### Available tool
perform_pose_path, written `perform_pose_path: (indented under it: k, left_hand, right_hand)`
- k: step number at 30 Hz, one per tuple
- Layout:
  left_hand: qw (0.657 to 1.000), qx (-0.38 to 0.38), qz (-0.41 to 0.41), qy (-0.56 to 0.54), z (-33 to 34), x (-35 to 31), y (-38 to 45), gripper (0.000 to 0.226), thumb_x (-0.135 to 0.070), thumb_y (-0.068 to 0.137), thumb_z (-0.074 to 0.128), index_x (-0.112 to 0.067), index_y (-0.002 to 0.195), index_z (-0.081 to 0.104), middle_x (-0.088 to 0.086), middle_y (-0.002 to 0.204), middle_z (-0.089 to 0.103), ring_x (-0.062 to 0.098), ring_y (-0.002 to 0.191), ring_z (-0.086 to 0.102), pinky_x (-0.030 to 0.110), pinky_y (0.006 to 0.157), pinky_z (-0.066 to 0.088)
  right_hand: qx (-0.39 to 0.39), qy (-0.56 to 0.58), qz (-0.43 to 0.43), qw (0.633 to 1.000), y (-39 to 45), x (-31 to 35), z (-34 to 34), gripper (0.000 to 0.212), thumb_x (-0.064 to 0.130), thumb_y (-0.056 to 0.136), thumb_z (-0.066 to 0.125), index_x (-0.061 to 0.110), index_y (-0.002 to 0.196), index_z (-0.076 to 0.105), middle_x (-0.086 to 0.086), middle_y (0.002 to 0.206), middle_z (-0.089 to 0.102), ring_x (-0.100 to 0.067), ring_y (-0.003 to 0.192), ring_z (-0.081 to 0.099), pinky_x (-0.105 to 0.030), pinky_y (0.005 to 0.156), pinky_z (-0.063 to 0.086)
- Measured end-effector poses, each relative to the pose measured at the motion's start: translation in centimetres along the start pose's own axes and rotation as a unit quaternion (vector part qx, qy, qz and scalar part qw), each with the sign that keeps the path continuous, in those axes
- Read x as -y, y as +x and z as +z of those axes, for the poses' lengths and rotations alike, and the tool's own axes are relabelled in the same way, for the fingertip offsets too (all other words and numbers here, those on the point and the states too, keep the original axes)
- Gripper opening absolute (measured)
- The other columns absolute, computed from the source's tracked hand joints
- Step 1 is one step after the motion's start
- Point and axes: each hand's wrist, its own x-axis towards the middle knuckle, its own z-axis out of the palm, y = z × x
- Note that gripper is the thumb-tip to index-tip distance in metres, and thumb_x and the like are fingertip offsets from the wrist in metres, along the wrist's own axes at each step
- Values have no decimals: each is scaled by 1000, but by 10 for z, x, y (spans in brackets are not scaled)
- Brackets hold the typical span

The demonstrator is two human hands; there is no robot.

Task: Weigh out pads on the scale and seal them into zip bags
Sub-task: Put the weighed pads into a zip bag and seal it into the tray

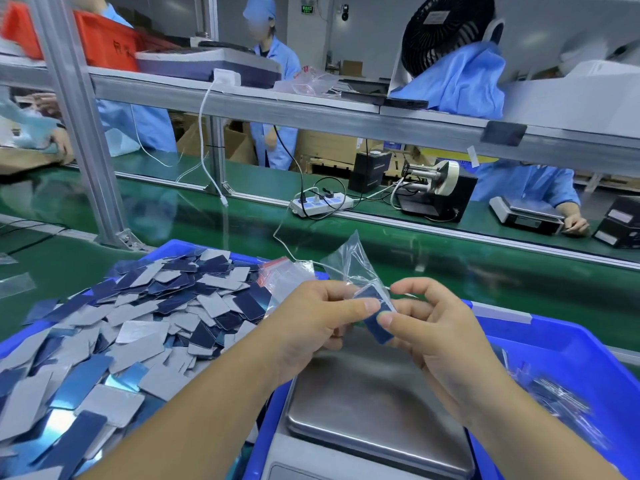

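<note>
On the green tabletop (450, 271), left of the scale (374, 403), we see one heap of pads (131, 323). Above the scale, our left hand (311, 323) and right hand (433, 327) pinch one pad stack (375, 317) inside one clear zip bag (353, 265).

Bright, even overhead light; glare on the green belt (433, 247), motion blur at edges, wide-angle bending of the shelf rail (311, 112).

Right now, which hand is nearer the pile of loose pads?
Left. The left hand is right beside the pile of loose pads; the right hand is farther off, over the scale.
</note>
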Motion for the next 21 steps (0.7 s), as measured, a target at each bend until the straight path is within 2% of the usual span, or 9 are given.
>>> perform_pose_path:
  k: [2,5,9,11,17,21]
  left_hand:
    - [1000,6,-4,-18,1,1,-1,8,-29,80,74,-22,80,78,-8,64,50,7,54,32,19,48,20]
    - [999,24,-5,-36,2,0,-1,10,-31,81,72,-24,75,76,-8,66,50,8,57,32,20,48,18]
    - [1000,28,0,-5,4,-1,-3,9,-26,82,69,-28,80,78,-10,63,49,6,54,33,18,49,22]
    - [1000,19,-5,7,5,-1,-3,8,-28,80,71,-25,83,78,-10,63,48,5,51,35,15,47,27]
    - [999,-2,16,31,5,0,-3,17,-34,81,71,-21,88,79,-6,67,47,5,54,36,14,48,30]
    - [997,-43,34,-46,8,-2,-1,16,-29,79,71,-15,83,79,8,76,44,7,52,31,15,44,25]
  right_hand:
    - [9,8,0,1000,1,2,-2,42,-11,75,76,7,107,56,-17,76,69,-21,60,63,-19,51,48]
    - [13,8,-12,1000,1,5,-3,47,-9,71,79,10,105,54,-19,78,69,-26,64,64,-23,56,51]
    - [-16,25,-22,999,1,6,-2,61,8,52,91,14,101,55,-18,80,70,-25,63,63,-25,58,49]
    - [-17,23,-18,999,1,6,-2,59,19,50,85,14,101,56,-20,81,70,-28,66,64,-28,60,51]
    - [-4,5,-14,1000,2,5,-2,59,17,51,83,10,102,56,-17,79,70,-24,68,66,-25,57,52]
    - [11,15,-21,1000,1,5,-1,42,20,55,82,12,93,68,-12,84,70,-20,74,68,-28,63,57]
